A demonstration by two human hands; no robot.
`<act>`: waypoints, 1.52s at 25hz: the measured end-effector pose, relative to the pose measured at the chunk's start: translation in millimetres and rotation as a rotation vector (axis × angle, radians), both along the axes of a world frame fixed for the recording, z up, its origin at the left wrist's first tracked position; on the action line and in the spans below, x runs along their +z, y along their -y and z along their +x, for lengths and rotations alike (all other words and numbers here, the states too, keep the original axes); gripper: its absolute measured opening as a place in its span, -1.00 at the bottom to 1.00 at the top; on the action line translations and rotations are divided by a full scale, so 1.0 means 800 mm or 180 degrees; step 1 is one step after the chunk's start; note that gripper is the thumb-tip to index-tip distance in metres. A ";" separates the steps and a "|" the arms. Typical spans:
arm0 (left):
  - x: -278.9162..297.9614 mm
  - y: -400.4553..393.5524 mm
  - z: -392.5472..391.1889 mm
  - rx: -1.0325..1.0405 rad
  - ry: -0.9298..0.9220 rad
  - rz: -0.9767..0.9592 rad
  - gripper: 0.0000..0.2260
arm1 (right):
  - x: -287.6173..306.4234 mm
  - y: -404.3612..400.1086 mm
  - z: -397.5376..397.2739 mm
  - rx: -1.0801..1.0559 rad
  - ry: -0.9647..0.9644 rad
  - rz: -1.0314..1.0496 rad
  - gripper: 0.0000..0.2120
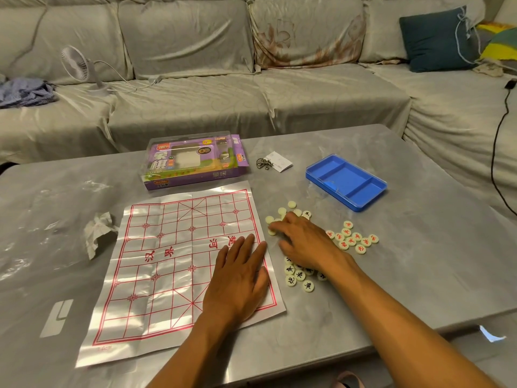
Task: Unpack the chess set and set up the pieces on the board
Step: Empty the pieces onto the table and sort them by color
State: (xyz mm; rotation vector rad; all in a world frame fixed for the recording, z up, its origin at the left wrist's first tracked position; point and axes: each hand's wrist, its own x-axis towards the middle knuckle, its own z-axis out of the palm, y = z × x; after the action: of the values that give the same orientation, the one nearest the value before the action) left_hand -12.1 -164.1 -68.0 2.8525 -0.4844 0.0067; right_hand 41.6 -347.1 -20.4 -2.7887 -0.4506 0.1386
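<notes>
Several of the pale round chess pieces [291, 204] are hidden under the right hand [303, 242], so how many lie there cannot be told. Its fingers are spread and bent low over the cluster, their tips touching discs near the board's right edge; whether any piece is actually pinched cannot be made out. Beyond the fingers a few discs show blank faces. Right of the wrist sits a tight group of red-marked pieces [353, 238], face up; nearer the table's front edge a group of black-marked pieces [300, 277] is partly covered by the forearm.

The board [179, 264], a glossy folded-out sheet with red grid lines, lies flat on the grey table [419, 275], its long axis running from the front edge toward the far edge, leaning slightly left at the near end. Glare washes out parts of the grid. No piece stands on it. The left hand [237, 278] rests palm down on the sheet's right half, fingers straight and together, pressing it flat, holding nothing.

Toward the far edge lies the purple set box [193, 161]; to its right a blue tray [347, 182], then a small metal ring puzzle [264, 163] on a paper slip. A crumpled tissue [98, 231] sits just left of the board.
</notes>
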 end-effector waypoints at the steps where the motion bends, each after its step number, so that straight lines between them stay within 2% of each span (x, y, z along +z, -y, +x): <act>1: 0.000 0.000 0.000 -0.0001 -0.0015 0.0011 -0.31 | -0.001 0.000 0.001 -0.0044 0.0047 0.0016 -0.68; 5: 0.000 0.000 0.000 0.0003 -0.0035 0.0015 -0.32 | 0.001 0.007 0.010 -0.0393 -0.0022 0.0438 -0.83; 12: 0.000 0.000 -0.001 0.0004 -0.0053 -0.0001 -0.29 | -0.005 0.029 0.017 -0.0774 -0.0087 0.0892 -0.73; 14: -0.001 0.000 -0.001 0.0003 -0.0059 0.0018 -0.30 | -0.003 0.031 0.017 -0.0841 -0.0058 0.0858 -0.73; 17: 0.000 0.000 0.000 -0.0007 -0.0067 0.0016 -0.30 | 0.008 0.032 0.016 -0.0739 -0.0181 0.0837 -0.83; 20: 0.000 0.000 0.000 -0.0016 -0.0052 0.0019 -0.29 | 0.010 0.026 0.009 -0.0439 -0.0386 0.0542 -0.78; 22: 0.000 0.001 0.000 0.0004 -0.0039 -0.0013 -0.29 | 0.004 0.018 0.007 -0.0443 -0.0218 0.0319 -0.80; 24: 0.000 0.000 0.000 0.0008 -0.0032 -0.0017 -0.30 | 0.001 0.017 0.011 -0.0691 0.0040 0.0165 -0.85; 26: 0.000 0.000 -0.001 0.0002 -0.0028 -0.0021 -0.30 | 0.006 0.028 0.017 -0.1111 0.0048 -0.0096 -0.88; 29: 0.001 0.000 -0.001 -0.0001 -0.0017 -0.0054 -0.30 | 0.019 0.058 0.024 -0.1733 -0.0396 -0.0452 -0.89; 31: 0.001 0.000 -0.001 -0.0005 -0.0020 -0.0042 -0.30 | 0.023 0.075 0.025 -0.1902 -0.0680 -0.0139 -0.88; 34: 0.000 0.000 -0.001 -0.0007 -0.0020 -0.0014 -0.30 | 0.019 0.075 0.021 -0.1542 -0.0325 0.0339 -0.71; 36: 0.000 0.000 -0.001 -0.0006 -0.0023 -0.0021 -0.29 | 0.013 0.064 0.019 -0.0998 0.0009 0.0061 -0.60; 38: 0.001 0.000 -0.002 -0.0007 -0.0025 -0.0016 -0.29 | 0.004 0.054 0.019 -0.0752 0.0096 -0.0191 -0.65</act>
State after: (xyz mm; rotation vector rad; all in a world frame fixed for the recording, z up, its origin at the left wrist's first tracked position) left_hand -13.4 -164.0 -67.3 2.8461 -0.4854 -0.0037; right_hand 57.0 -390.4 -17.1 -2.8797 -0.1232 0.0576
